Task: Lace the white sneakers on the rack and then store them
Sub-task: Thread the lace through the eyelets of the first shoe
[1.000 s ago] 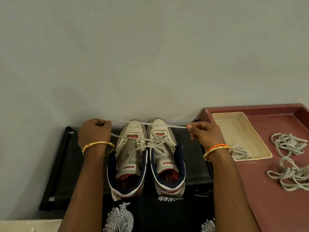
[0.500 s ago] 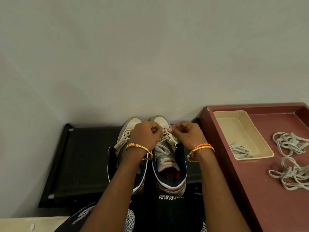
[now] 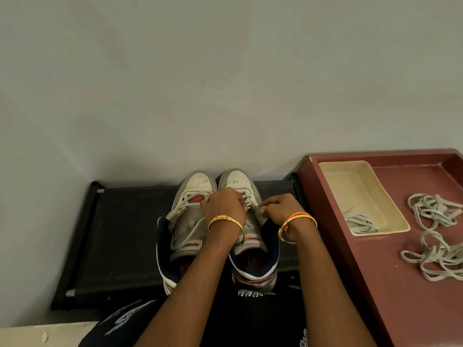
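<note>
Sneakers [image 3: 215, 226] side by side on black rack [image 3: 120, 234], toes toward wall, heels toward person, left hand [image 3: 224, 205] and right hand [image 3: 280, 207] curled over right shoe, pinching its white lace [image 3: 249, 200], loose laces [image 3: 437, 234] on red tray [image 3: 375, 271].

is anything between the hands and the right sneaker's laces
Nothing visible. Both the left hand and the right hand are already on the right sneaker, fingers curled at its laces. Whether each has a grip on a lace end is hidden by the fingers.
</note>
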`<state>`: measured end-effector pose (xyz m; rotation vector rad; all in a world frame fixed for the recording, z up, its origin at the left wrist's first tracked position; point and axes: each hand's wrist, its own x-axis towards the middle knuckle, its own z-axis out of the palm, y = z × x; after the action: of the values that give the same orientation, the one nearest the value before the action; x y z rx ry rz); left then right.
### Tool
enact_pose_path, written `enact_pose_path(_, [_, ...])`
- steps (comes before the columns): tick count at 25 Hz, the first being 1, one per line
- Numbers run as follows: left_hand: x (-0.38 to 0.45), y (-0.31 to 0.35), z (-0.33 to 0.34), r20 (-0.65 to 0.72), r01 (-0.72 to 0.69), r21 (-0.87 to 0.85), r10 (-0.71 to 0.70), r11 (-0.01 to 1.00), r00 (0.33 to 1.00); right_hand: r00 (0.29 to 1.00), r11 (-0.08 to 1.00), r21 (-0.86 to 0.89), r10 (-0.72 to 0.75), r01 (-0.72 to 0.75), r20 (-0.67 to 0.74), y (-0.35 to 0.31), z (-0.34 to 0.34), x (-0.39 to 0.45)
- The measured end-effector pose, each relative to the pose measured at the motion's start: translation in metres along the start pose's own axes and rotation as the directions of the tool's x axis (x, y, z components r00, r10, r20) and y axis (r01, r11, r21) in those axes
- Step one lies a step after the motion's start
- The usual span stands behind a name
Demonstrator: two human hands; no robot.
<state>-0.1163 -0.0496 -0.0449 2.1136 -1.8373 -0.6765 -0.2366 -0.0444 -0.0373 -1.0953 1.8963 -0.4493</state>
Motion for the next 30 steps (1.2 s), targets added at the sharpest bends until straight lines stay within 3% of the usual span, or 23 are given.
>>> enact_pose_path(2, [0.001,0.0,0.001,-0.002,-0.007,0.015,0.007,1.0,1.0,0.998,0.995,0.081,0.055,-0.057,0.032,-0.001,-0.004,0.0])
enact_pose_path(7, [0.004,0.0,0.007,0.009,-0.057,0.07,0.057,0.996,0.998,0.99,0.99,0.085,0.106,-0.113,0.089,-0.006,-0.007,0.002])
enact_pose_path(12, [0.007,0.005,0.01,0.038,-0.094,0.039,0.093,0.995,0.995,0.989,0.997,-0.016,0.072,-0.071,0.125,-0.003,-0.011,0.005])
enact_pose_path(20, [0.008,0.006,0.013,0.034,-0.093,0.055,0.091,0.994,0.995,0.989,0.995,0.052,0.079,-0.086,0.125,0.003,-0.011,0.011])
enact_pose_path(24, [0.008,0.007,0.013,0.04,-0.078,-0.024,0.079,0.997,0.996,0.976,0.971,0.171,0.138,-0.167,0.169,0.008,-0.009,0.018])
enact_pose_path(30, [0.011,0.006,0.012,0.052,-0.011,-0.157,0.019,0.988,0.998,0.919,0.832,0.428,0.22,-0.352,0.329,0.016,-0.007,0.027])
